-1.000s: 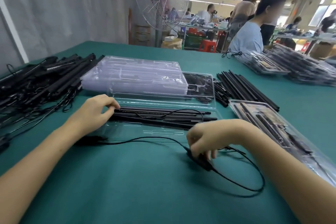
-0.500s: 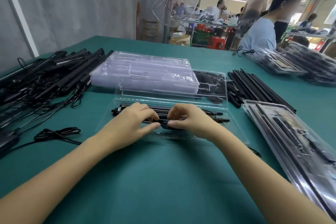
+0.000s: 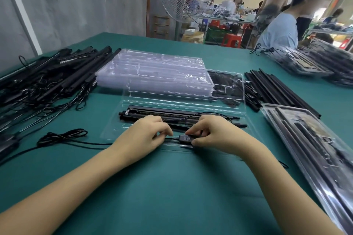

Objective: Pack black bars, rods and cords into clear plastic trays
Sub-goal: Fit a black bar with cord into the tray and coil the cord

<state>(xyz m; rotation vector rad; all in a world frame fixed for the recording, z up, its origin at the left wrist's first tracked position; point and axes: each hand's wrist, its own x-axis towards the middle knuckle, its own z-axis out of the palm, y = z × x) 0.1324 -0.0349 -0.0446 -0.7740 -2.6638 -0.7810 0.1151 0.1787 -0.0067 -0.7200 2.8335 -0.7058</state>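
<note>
An open clear plastic tray [image 3: 246,120] lies in front of me on the green table, with black bars [image 3: 152,113] along its far side. My right hand [image 3: 215,135] pinches a small black cord controller [image 3: 186,138] over the tray's near edge. My left hand [image 3: 145,137] pinches the thin black cord [image 3: 169,138] just left of the controller. The cord runs on to the left, to a bundled loop [image 3: 61,137] on the table.
A stack of empty clear trays [image 3: 152,74] sits behind the open one. Left lies a heap of black bars and cords [image 3: 47,78], right a bundle of black rods [image 3: 277,89] and packed trays [image 3: 315,150]. A fan and several people stand beyond the table.
Both hands came together at the tray's near edge. The right hand carried the controller from the bare table up to the tray, and the cord's left part now lies bundled at the left.
</note>
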